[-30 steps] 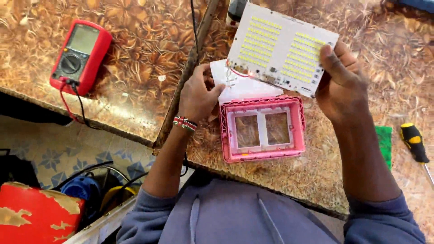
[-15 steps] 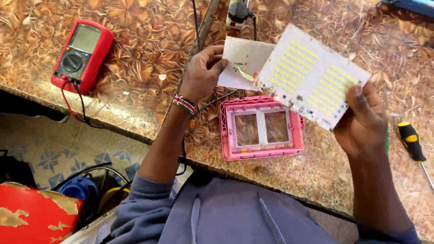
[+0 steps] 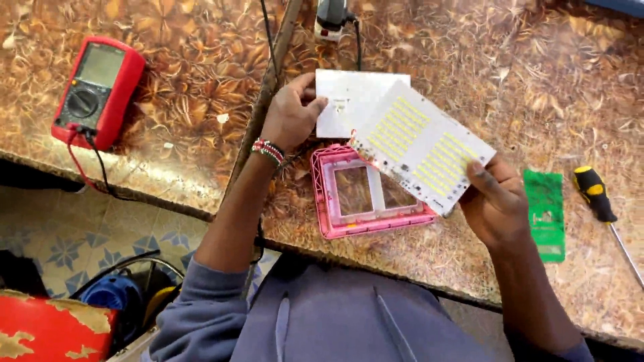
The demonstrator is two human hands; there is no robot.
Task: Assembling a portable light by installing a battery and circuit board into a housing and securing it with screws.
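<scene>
Two hands hold two white boards over a pink frame on a patterned brown table.

Head view: the left hand [image 3: 290, 115] pinches the edge of a plain white plate [image 3: 349, 100], thumb on top and the fingers curled under it, with a beaded band on the wrist. The right hand [image 3: 495, 202] grips the lower corner of a white light board [image 3: 422, 147] with rows of small yellow dots, thumb pressed on its face, the board tilted and held above the table [image 3: 201, 87]. The board overlaps the plate's right side, and thin wires show where they meet. Just below both lies a pink frame [image 3: 365, 221] with two clear windows, partly covered by the board. A red meter [image 3: 97, 84] with leads sits well to the left; a green card [image 3: 547, 214] and a yellow-and-black screwdriver [image 3: 594, 191] lie to the right.
</scene>
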